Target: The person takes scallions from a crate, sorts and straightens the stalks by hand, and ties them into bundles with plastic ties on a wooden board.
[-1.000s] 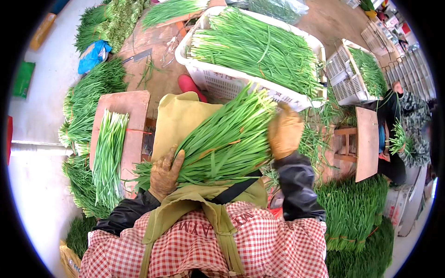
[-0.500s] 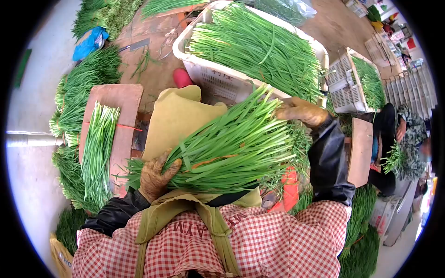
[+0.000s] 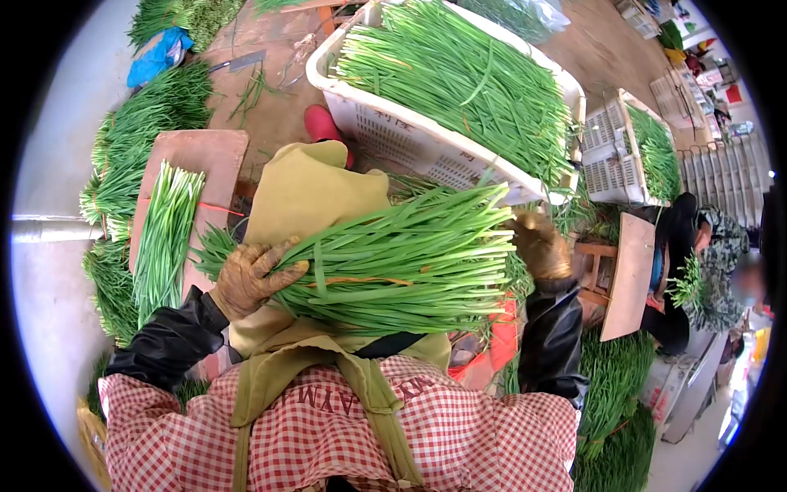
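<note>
A large bunch of garlic chives (image 3: 393,262) lies sideways above my lap, its pale cut ends pointing right. An orange strip shows among the leaves. My left hand (image 3: 258,279), in a stained brownish glove, is closed around the leafy left part of the bunch. Just beyond the pale ends is my right hand (image 3: 543,246), gloved likewise; it is smeared by motion and its fingers are hard to read. Under the bunch, a mustard-coloured cloth (image 3: 316,193) covers my lap.
A white crate (image 3: 410,135) full of chives stands ahead. On the left, a smaller chive bunch (image 3: 168,234) rests on a wooden board (image 3: 225,156). A knife (image 3: 239,61) lies on the floor. At right are a wooden stool (image 3: 630,275) and a seated person (image 3: 721,250) holding chives.
The chive bunch has turned to lie more level and shifted slightly left with my left hand. My right hand has moved down from the upper stem ends and off them.
</note>
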`<state>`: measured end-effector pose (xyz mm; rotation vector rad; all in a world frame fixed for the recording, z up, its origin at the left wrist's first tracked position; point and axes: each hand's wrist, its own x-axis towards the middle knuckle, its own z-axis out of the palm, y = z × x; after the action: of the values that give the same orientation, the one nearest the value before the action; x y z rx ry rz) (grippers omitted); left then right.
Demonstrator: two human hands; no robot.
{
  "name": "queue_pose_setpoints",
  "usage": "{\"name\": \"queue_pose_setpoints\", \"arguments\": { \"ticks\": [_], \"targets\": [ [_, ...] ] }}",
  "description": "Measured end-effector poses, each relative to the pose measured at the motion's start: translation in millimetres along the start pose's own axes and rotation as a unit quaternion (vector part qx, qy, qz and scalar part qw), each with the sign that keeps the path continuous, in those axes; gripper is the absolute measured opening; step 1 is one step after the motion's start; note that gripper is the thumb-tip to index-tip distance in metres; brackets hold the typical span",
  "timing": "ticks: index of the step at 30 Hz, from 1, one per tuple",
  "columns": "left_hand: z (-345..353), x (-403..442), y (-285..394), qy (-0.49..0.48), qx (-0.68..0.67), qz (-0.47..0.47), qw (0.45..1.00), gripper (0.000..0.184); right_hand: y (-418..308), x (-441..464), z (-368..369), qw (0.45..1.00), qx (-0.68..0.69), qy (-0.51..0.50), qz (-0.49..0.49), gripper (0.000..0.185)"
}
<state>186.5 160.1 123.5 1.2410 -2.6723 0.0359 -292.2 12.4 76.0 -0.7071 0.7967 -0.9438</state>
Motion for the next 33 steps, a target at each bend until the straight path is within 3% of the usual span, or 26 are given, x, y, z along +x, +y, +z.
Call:
{"name": "queue_pose_setpoints", "arguments": {
  "ticks": [2, 3, 4, 6, 8, 10, 12, 14, 15, 16, 17, 19, 20, 22, 24, 28, 30, 32, 33],
  "targets": [
    [3, 3, -1, 0.019, -0.009, 0.010, 1.000, 0.054, -17, -9, -47, 0.966, -0.131, 0.196, 0.105, 0.026],
    [6, 3, -2, 0.024, -0.016, 0.018, 0.999, 0.055, -24, -13, -51, 0.956, -0.193, 0.185, 0.125, 0.042],
    [8, 3, -4, 0.030, -0.022, 0.023, 0.999, 0.056, -30, -12, -55, 0.954, -0.196, 0.189, 0.123, 0.042],
    [10, 3, -3, 0.021, -0.040, 0.026, 0.999, 0.058, -43, 9, -35, 0.948, -0.115, 0.059, 0.290, 0.060],
    [8, 6, -2, 0.032, -0.037, 0.032, 0.998, 0.059, -30, 35, 4, 0.956, 0.008, -0.037, 0.292, 0.074],
    [9, 4, 0, 0.028, -0.038, 0.024, 0.999, 0.063, -19, 51, 71, 0.970, -0.084, 0.036, 0.227, 0.075],
    [8, 0, 2, 0.017, -0.043, -0.012, 0.999, 0.069, -16, 54, 126, 0.978, 0.020, -0.114, 0.172, 0.065],
    [-1, -3, 3, -0.039, -0.064, -0.034, 0.997, 0.077, -13, 99, 109, 0.980, -0.040, -0.196, -0.001, 0.046],
    [3, -9, 2, -0.042, -0.080, -0.063, 0.994, 0.080, -19, 94, 121, 0.997, 0.073, -0.030, -0.017, 0.030],
    [7, -11, 1, -0.044, -0.097, -0.089, 0.990, 0.083, -25, 103, 101, 0.993, 0.000, -0.046, -0.109, 0.027],
    [9, -11, 2, -0.024, -0.127, -0.102, 0.986, 0.085, -30, 115, 63, 0.963, 0.225, -0.140, -0.041, 0.019],
    [0, -8, 11, -0.047, -0.141, -0.140, 0.979, 0.085, -51, 95, 15, 0.954, 0.262, -0.100, -0.106, 0.023],
    [-7, -6, 16, -0.065, -0.151, -0.184, 0.969, 0.085, -54, 88, -24, 0.964, 0.229, -0.045, -0.130, 0.029],
    [-13, -2, 21, -0.059, -0.157, -0.177, 0.970, 0.086, -46, 56, -45, 0.983, 0.057, 0.137, -0.113, 0.036],
    [-14, -1, 23, -0.090, -0.179, -0.217, 0.955, 0.086, -11, 30, -20, 0.985, -0.052, 0.164, -0.023, 0.052],
    [-18, 5, 21, -0.078, -0.251, -0.196, 0.945, 0.085, 55, -26, 51, 0.982, -0.022, -0.064, 0.179, 0.098],
    [-18, 2, 21, -0.148, -0.353, -0.258, 0.887, 0.087, 77, -44, 52, 0.967, -0.070, -0.136, 0.203, 0.090],
    [-10, -2, 23, -0.132, -0.383, -0.250, 0.880, 0.087, 70, -57, 69, 0.936, -0.097, -0.190, 0.278, 0.078],
    [-6, -4, 23, -0.112, -0.416, -0.244, 0.869, 0.088, 68, -56, 66, 0.936, -0.075, -0.224, 0.260, 0.066]
  ]
}}
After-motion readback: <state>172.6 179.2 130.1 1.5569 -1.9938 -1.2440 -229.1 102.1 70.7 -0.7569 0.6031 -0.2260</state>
